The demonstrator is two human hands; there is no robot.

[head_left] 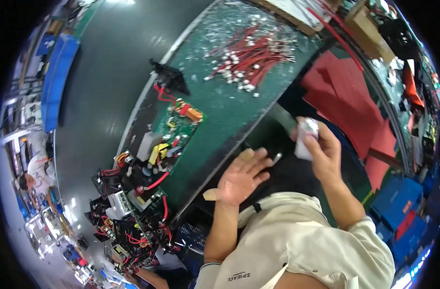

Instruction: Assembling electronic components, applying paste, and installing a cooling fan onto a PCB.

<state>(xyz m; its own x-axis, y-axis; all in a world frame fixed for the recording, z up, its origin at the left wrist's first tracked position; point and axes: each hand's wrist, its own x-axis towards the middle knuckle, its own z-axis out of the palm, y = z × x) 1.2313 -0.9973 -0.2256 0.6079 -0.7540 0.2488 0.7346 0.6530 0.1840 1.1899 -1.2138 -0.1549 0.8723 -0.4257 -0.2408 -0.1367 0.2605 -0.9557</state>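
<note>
Fingers of the right hand [321,149] pinch a small white packet [305,137]; left hand [241,176] fingers spread wide, holding nothing.

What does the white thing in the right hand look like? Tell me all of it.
The white object is small, pale and looks like crumpled plastic or a wrapped packet; its exact kind is too blurred to tell. The right hand pinches it between thumb and fingers, holding it above the dark gap beside the green bench. Its upper end looks glossy. The left hand, open with bandaged fingertips, does not touch it.
</note>
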